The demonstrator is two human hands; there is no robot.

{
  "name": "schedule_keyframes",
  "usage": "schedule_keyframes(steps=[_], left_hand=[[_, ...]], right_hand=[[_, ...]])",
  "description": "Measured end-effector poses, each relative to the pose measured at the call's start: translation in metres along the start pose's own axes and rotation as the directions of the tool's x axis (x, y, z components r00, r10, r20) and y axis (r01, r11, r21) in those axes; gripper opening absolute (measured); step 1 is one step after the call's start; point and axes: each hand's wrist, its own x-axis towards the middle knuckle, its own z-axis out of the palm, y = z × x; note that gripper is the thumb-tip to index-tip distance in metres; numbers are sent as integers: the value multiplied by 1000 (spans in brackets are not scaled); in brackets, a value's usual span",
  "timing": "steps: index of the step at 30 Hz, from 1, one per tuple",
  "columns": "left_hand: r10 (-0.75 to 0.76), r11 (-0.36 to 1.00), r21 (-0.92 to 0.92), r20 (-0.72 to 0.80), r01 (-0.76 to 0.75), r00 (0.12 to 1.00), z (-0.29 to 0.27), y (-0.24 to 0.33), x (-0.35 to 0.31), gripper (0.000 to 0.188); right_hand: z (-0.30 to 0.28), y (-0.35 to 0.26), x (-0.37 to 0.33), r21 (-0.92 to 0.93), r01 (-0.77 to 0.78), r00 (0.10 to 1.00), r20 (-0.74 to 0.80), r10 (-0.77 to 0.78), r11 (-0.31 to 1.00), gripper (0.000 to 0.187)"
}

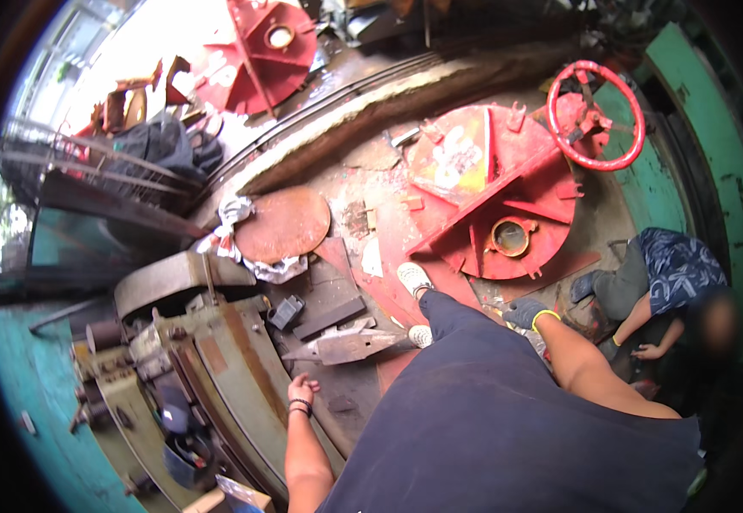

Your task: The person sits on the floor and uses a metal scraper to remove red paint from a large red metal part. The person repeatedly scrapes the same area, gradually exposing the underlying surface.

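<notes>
My left hand [304, 389] is bare, with dark bands at the wrist. Its fingers are loosely bent and slightly apart, with nothing in them, beside the long machine bed [247, 368]. A grey glove with a yellow cuff covers my right hand [527, 314], which hangs by my thigh below the large red round cover [508, 197]. Its small fingers look loosely apart, and no held thing shows. The cover has welded ribs, a round port [510, 238] and a red handwheel [595, 115] at its upper right. An anvil-shaped metal block [346, 345] lies between my left hand and my feet.
At the right a co-worker [675, 274] crouches low, hands near the floor. A rusty disc [283, 224] with rags [233, 224] lies ahead. Beyond a raised concrete edge [337, 120] stands another red cover [256, 56]. A dark cap [176, 410] rests on the machine.
</notes>
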Motion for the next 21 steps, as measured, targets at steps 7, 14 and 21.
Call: schedule_keyframes(steps=[7, 14, 21], left_hand=[[395, 888, 207, 116, -411, 911, 79, 233, 55, 35], [246, 798, 386, 491, -462, 836, 127, 313, 81, 37], [-70, 403, 734, 621, -547, 781, 77, 389, 229, 34]], right_hand=[[-51, -32, 49, 19, 134, 988, -87, -131, 991, 65], [-187, -120, 72, 415, 330, 834, -549, -56, 848, 62], [-162, -142, 141, 748, 109, 867, -394, 305, 654, 67]])
